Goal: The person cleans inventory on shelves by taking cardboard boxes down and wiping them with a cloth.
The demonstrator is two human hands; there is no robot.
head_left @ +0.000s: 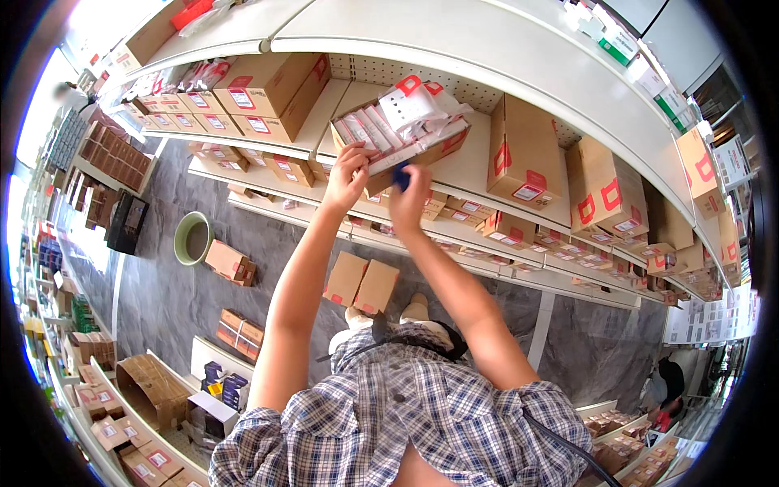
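Note:
An open cardboard box [451,146] sits tilted on the shelf in front of me. Slim white and pink packets [367,128] stand in a row inside it, with clear plastic bags [408,107] bearing red marks on top. My left hand [349,174] is closed over the box's near left edge, its fingertips against the packets. Just right of it, my right hand [411,199] is closed on a small dark blue object [401,174] at the box's front side; blur and the fingers hide what kind it is.
Large cartons [523,154] stand right of the open box, others [272,93] to its left. A long upper shelf [487,36] runs overhead. On the floor are two cartons [361,280] by my feet, a green bin [193,239] and a strapped box [240,334].

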